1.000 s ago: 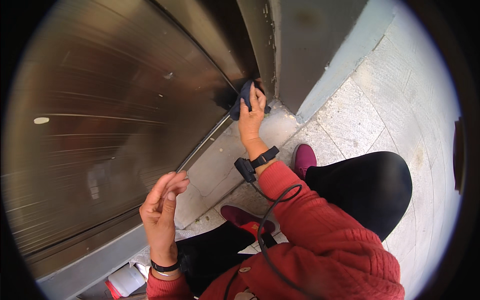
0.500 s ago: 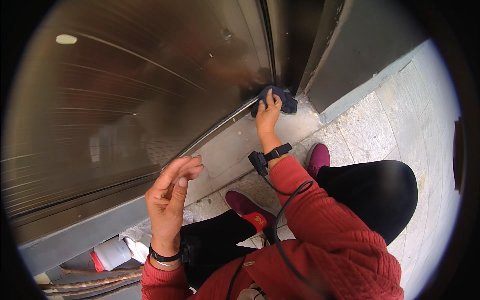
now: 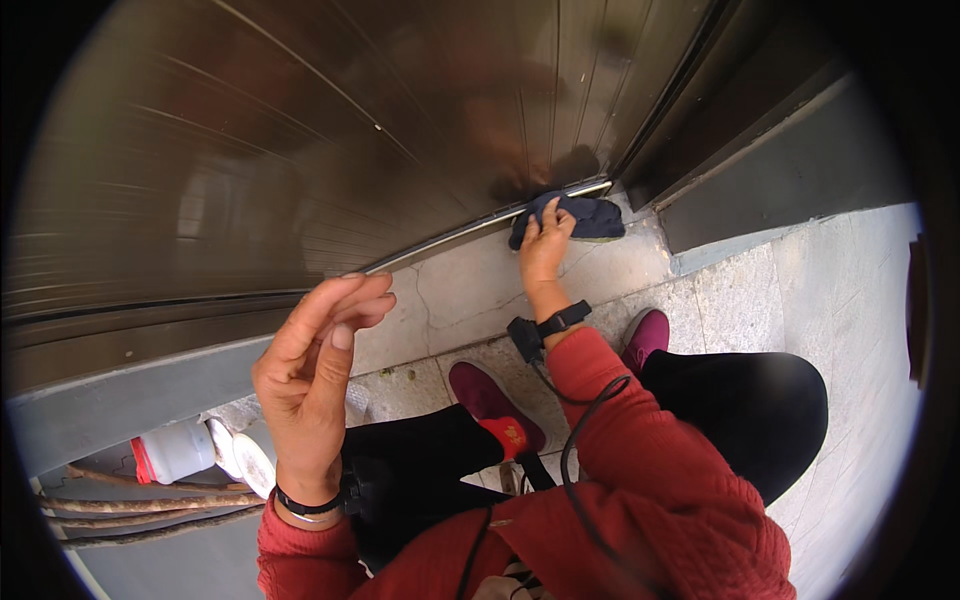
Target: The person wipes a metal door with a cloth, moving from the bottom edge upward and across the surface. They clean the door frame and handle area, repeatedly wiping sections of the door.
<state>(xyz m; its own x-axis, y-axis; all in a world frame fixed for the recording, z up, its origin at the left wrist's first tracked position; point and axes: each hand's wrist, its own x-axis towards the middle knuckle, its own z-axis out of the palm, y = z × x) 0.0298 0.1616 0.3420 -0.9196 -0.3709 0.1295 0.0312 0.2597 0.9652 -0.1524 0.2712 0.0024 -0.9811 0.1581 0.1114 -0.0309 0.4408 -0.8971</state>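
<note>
Bears a dark blue cloth [image 3: 596,217] along a cracked stone threshold [image 3: 460,285], purple shoes [image 3: 488,392] on pale floor tiles [image 3: 740,300], and, at lower left, wooden sticks [image 3: 150,505] beside a red-lidded jar [image 3: 182,453] on a grey surface [image 3: 200,562].

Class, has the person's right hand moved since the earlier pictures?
Yes: the right hand has moved left along the silver strip, away from its right-hand end.

A pale jar [image 3: 182,453] lay on its side at lower left, its red lid [image 3: 143,461] facing left. Two white pieces [image 3: 254,464] — kind unclear — lay just right of it. Long brown sticks [image 3: 150,506] lay below. At right, stone paving [image 3: 742,308] adjoined a grey wall [image 3: 790,170] — pale along its base.
</note>
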